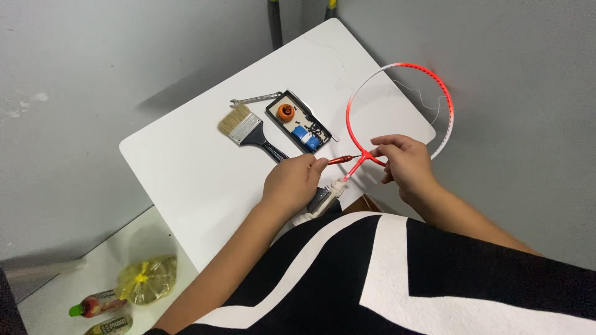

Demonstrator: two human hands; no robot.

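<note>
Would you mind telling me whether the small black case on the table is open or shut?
Open: the black case lies lidless, showing an orange round part and blue piece inside.

The racket frame looks glossy, painted red fading to white, with a thin loose string. The table is smooth, matt white. The brush has pale bristles, a metal band, a shiny black handle — the wrench is bare metal.

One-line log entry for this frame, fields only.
left hand: holds red tool at racket throat | right hand: grips racket frame | table: paintbrush, wrench, parts tray
</note>
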